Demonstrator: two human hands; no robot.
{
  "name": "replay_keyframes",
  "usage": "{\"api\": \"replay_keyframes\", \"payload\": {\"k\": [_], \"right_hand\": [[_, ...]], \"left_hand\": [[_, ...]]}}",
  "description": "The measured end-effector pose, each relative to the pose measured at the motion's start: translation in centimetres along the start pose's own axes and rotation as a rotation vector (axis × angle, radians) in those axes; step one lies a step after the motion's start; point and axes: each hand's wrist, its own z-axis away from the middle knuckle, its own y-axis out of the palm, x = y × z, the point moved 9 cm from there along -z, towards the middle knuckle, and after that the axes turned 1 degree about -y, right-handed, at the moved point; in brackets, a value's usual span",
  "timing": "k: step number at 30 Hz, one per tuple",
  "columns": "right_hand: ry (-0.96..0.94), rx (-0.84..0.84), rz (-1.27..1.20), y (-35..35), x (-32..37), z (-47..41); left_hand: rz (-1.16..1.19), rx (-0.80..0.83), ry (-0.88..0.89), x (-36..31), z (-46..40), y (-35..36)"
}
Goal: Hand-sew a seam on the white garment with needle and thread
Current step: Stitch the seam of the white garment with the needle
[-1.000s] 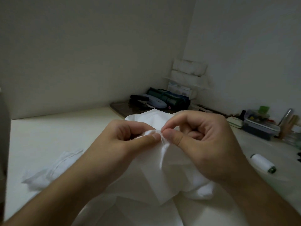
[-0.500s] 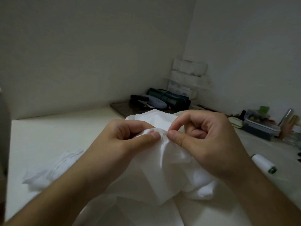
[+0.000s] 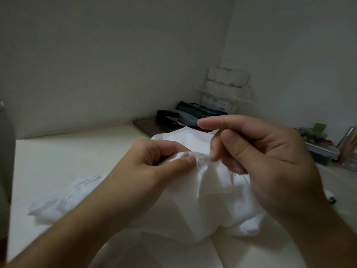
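Observation:
The white garment (image 3: 212, 200) lies bunched on the pale table (image 3: 58, 151) in front of me. My left hand (image 3: 146, 171) pinches a raised fold of it between thumb and curled fingers. My right hand (image 3: 270, 155) meets that fold from the right: the thumb tip and curled middle finger pinch the gathered edge, while the index finger sticks out straight to the left above it. I cannot make out a needle or thread. A white thread spool (image 3: 331, 198) with a green end peeks out behind my right wrist.
At the back corner a dark tray holds a black stapler (image 3: 167, 115) and a green-blue pouch (image 3: 201, 111), with stacked white boxes (image 3: 228, 82) behind. A plastic box of small items (image 3: 318, 149) stands at the right. A grey object (image 3: 5, 151) fills the left edge.
My right index finger has lifted off the fold and now points straight left. The right hand has risen slightly. My left hand keeps its pinch.

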Motion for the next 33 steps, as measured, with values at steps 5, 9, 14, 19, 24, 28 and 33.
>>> {"api": "replay_keyframes", "payload": {"k": [5, 9, 14, 19, 24, 28, 33], "right_hand": [[-0.002, 0.084, -0.029, 1.3, 0.2, 0.0], [0.062, 0.078, -0.036, 1.2, -0.7, 0.1], [0.083, 0.077, -0.027, 0.7, -1.0, -0.1], [0.12, 0.059, -0.046, 0.6, -1.4, 0.0], [0.188, 0.108, -0.093, 1.0, -1.8, 0.1], [0.156, 0.109, 0.003, 0.7, -1.6, 0.2], [0.182, 0.085, 0.111, 0.4, -2.0, 0.2]], "left_hand": [[0.051, 0.036, 0.017, -0.2, 0.1, 0.3], [0.188, 0.052, -0.019, -0.1, 0.2, 0.5], [0.225, 0.017, -0.05, 0.0, 0.1, 0.3], [0.155, -0.008, -0.052, 0.0, 0.2, 0.0], [0.128, -0.014, -0.062, 0.1, 0.2, 0.0], [0.148, -0.004, -0.06, 0.1, 0.2, 0.0], [0.142, -0.008, -0.053, 0.1, 0.2, -0.1]]}}
